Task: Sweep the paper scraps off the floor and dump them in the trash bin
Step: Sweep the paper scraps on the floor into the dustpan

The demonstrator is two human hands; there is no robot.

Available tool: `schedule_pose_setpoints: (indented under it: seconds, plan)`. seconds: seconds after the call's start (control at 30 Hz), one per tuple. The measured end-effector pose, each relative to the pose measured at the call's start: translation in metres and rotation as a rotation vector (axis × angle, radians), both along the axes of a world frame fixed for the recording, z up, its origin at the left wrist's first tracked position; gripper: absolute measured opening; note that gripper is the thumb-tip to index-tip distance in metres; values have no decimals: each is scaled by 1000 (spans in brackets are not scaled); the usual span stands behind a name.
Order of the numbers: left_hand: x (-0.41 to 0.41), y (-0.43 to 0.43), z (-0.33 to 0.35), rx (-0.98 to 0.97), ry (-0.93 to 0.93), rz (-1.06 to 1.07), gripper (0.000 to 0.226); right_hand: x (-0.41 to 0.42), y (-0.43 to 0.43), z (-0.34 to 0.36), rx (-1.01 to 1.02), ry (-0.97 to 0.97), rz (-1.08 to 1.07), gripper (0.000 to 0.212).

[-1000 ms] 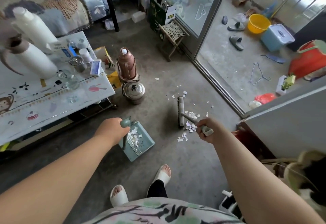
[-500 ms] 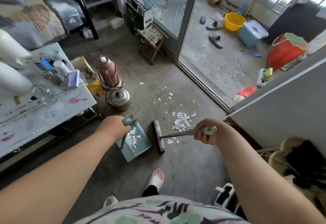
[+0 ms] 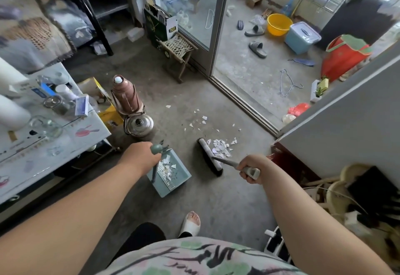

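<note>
**Inspector:** Head view. Your left hand (image 3: 140, 158) is clasped round the dustpan (image 3: 170, 174) handle; your right hand (image 3: 249, 167) is wrapped round the brush (image 3: 211, 158) handle.

**Operator:** And the paper scraps (image 3: 220, 148)?

**Inspector:** Piled against the brush's far side, right of the pan; strays lie farther off, some already in the pan. They look light and flighty. Hold low on the handle, sweep gently. No trash bin identified.

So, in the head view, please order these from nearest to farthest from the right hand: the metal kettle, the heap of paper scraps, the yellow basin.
From the right hand:
1. Heap of paper scraps, on the floor just beyond the hand, beside the broom head.
2. Metal kettle, further left, by the table.
3. Yellow basin, far off on the balcony, past the sliding door.
</note>
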State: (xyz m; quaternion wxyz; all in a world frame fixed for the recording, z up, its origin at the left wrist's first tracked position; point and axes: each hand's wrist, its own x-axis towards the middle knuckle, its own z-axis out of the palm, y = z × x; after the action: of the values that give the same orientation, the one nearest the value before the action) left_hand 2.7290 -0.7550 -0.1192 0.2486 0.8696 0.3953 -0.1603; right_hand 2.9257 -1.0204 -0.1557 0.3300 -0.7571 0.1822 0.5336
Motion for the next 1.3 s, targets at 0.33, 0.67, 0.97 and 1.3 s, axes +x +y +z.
schedule_pose_setpoints:
  seconds: [0.33, 0.67, 0.97, 1.3]
  plan:
    - [20, 20, -1, 5, -23, -43, 23, 12, 16, 28, 85, -42, -19, 7]
    - [40, 85, -2, -95, -23, -47, 32, 20, 93, 17, 314, 99, -435, 14]
    - [52, 156, -6, -216, -2, -74, 32, 35, 192, 16, 389, 186, -530, 10]
    - [63, 213, -10, -286, 7, -92, 32, 51, 281, 11, 486, 221, -655, 13]
